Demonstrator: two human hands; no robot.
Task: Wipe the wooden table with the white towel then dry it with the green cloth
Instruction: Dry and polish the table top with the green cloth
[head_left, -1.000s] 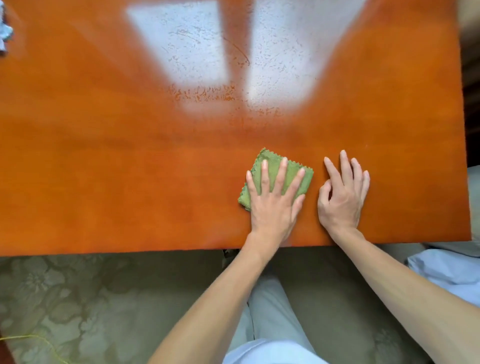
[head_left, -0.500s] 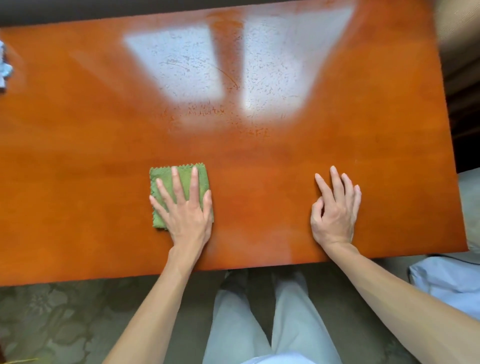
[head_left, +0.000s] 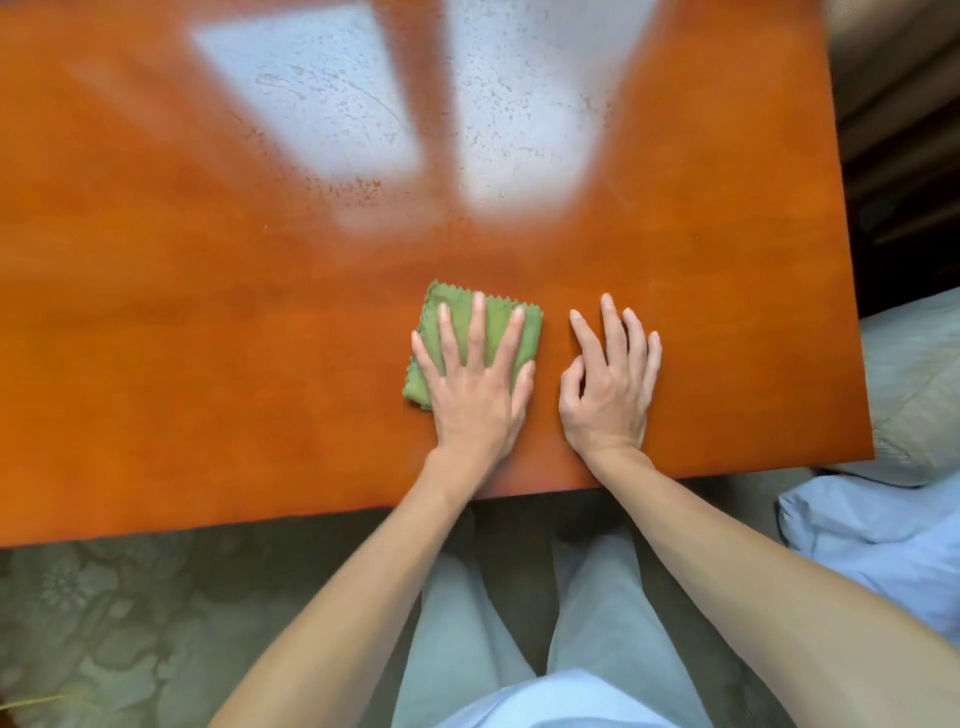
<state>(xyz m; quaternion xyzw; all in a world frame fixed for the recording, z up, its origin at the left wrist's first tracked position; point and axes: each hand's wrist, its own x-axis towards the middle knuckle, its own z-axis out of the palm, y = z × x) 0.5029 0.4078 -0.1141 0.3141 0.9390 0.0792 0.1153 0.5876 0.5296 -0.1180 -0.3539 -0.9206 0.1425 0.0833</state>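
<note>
A folded green cloth with zigzag edges lies on the glossy orange-brown wooden table, near its front edge. My left hand presses flat on the cloth with fingers spread, covering most of it. Just to its right, my right hand rests on the bare wood with fingers apart, holding nothing. The white towel is not in view.
Window light reflects off the table's far half, showing speckled marks. The table's right edge runs close to a pale cushion and light blue fabric. A patterned green carpet and my legs lie below the front edge.
My left hand slid the green cloth left along the table, then back right until it sits beside my right hand. The right hand stayed in place.
</note>
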